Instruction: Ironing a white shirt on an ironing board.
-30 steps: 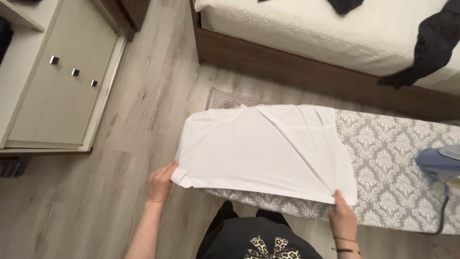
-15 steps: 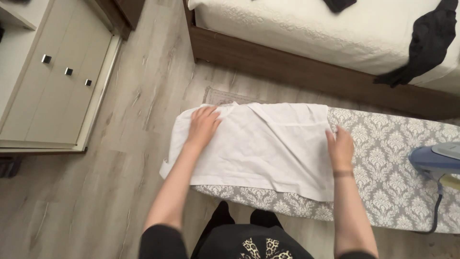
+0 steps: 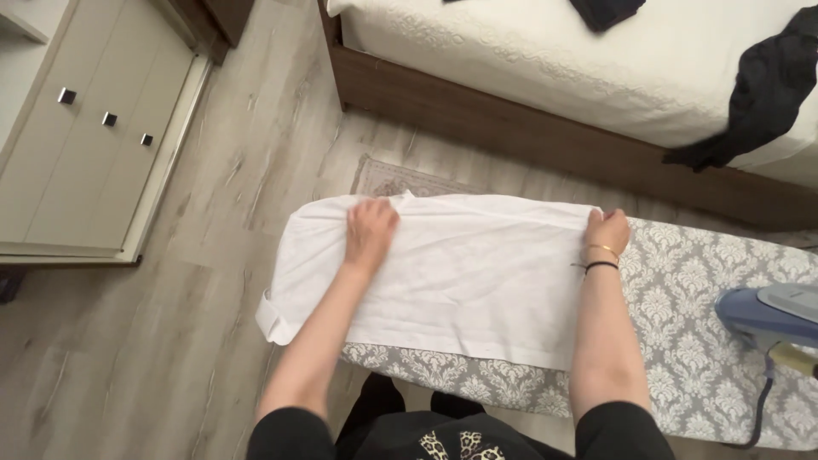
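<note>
Soft, even indoor light, fairly bright, warm tint, faint shadows under the ironing board (image 3: 682, 341) and along the bed frame (image 3: 528, 136), no glare, slight softness overall, wide-angle bending of lines toward the edges

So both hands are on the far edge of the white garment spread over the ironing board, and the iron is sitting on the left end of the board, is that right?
Not quite. The iron sits at the right end of the ironing board, not the left, as the head view shows. The rest holds: the left hand and right hand are both at the far edge of the white garment spread over the board.
</note>
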